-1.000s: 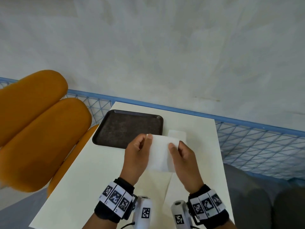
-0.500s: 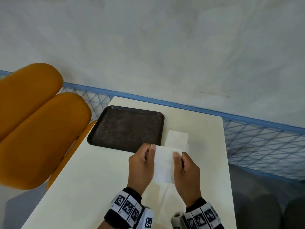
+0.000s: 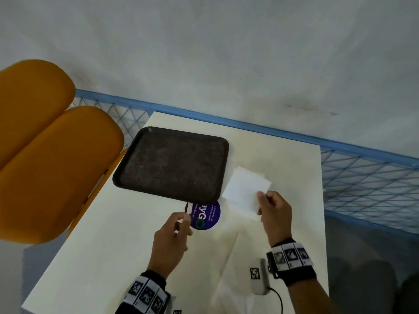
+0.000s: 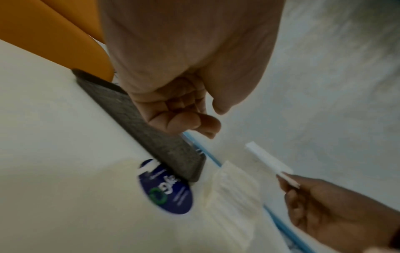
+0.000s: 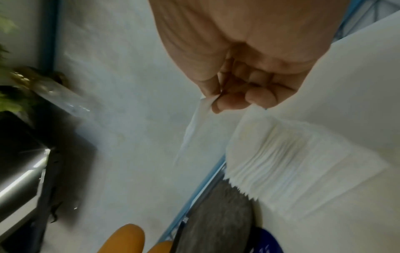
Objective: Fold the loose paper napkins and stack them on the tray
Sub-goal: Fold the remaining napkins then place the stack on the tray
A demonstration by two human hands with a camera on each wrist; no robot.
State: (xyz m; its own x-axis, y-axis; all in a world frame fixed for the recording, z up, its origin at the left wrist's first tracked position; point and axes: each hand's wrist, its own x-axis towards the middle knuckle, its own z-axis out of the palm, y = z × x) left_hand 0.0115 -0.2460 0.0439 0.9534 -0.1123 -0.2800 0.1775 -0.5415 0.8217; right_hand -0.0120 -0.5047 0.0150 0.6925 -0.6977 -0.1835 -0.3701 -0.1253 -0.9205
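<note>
A dark, empty tray (image 3: 172, 162) lies on the white table (image 3: 108, 241). Right of it my right hand (image 3: 260, 200) pinches one corner of a folded white napkin (image 3: 246, 189) and holds it just above the table. The right wrist view shows that napkin (image 5: 194, 126) edge-on, caught between thumb and forefinger of the right hand (image 5: 216, 99). My left hand (image 3: 184, 219) hovers near the tray's front edge with loosely curled fingers and nothing in it, which the left wrist view of the hand (image 4: 207, 123) confirms. A pile of loose napkins (image 4: 233, 188) lies under the held napkin.
A round blue sticker (image 3: 206, 215) sits on the table, partly under the tray's front edge. Orange chairs (image 3: 45, 155) stand close on the left. A blue mesh railing (image 3: 362, 177) runs behind and to the right of the table. The pile of napkins (image 5: 292, 154) touches the tray's right side.
Both hands held the napkin before. My left hand has let go and moved left toward the sticker. The right hand now holds the folded napkin alone, further right.
</note>
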